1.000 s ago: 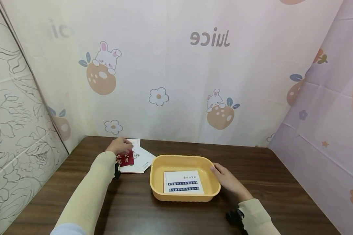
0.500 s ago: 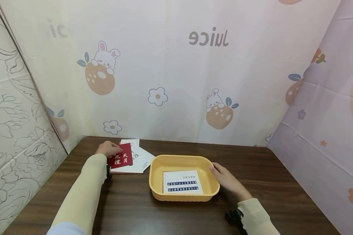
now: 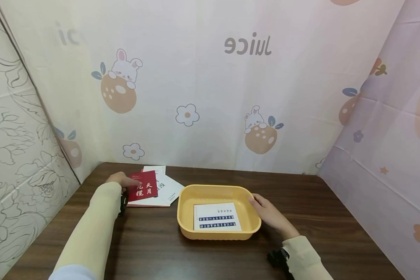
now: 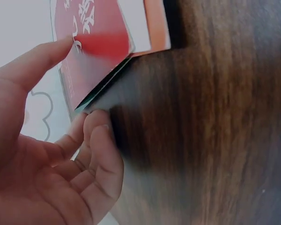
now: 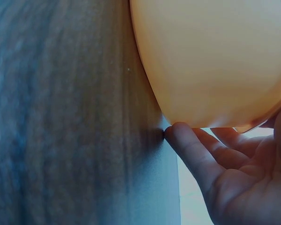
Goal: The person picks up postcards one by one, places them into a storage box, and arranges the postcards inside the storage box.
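A red card with white characters point(image 3: 146, 186) lies atop white cards and papers at the far left of the table. My left hand point(image 3: 120, 179) is at its left edge; in the left wrist view one digit lies across the card's red face point(image 4: 96, 51) and curled fingers point(image 4: 105, 145) meet the edge from below. With my right hand point(image 3: 270, 213) I hold the right end of a yellow plastic basin point(image 3: 185, 210). My fingers point(image 5: 187, 145) touch its outer wall. Inside the basin lies a white card with blue text bands point(image 3: 215, 214).
White cards point(image 3: 169, 190) are fanned out under the red one, just left of the basin. The dark wooden table point(image 3: 161, 249) ends at a printed curtain point(image 3: 210, 128) behind, with further curtains on both sides.
My left hand has drawn the red card left, then slid farther left to its edge while the card stayed put. My right hand and the basin hardly moved.
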`<state>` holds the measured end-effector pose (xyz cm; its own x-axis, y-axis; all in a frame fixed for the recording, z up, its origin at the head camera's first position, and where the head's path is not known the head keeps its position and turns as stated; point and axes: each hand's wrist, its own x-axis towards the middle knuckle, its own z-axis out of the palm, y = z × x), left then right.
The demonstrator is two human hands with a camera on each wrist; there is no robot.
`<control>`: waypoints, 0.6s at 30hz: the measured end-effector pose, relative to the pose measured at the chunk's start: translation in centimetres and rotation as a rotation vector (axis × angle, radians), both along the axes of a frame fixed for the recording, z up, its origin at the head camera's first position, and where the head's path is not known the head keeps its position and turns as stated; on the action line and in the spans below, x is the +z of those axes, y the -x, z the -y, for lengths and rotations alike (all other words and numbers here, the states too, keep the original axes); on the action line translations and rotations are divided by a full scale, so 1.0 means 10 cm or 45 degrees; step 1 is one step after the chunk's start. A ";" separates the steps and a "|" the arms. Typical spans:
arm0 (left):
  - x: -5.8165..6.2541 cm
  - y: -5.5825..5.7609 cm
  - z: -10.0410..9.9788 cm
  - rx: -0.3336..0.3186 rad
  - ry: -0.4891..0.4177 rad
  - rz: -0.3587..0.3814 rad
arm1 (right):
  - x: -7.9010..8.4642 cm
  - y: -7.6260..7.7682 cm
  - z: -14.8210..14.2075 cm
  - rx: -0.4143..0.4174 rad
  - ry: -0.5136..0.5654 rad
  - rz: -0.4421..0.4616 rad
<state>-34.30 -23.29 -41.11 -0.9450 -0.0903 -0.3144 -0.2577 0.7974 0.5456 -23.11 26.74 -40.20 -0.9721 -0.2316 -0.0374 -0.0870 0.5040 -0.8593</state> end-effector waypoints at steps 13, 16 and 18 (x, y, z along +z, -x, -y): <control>-0.12 0.05 0.07 0.052 -0.104 0.013 | -0.17 0.11 -0.06 -0.031 -0.030 -0.001; -0.12 0.05 0.10 0.064 -0.150 0.024 | -0.27 0.16 -0.09 -0.044 -0.045 -0.013; -0.13 0.05 0.13 0.069 -0.191 0.029 | -0.31 0.17 -0.11 -0.047 -0.045 -0.019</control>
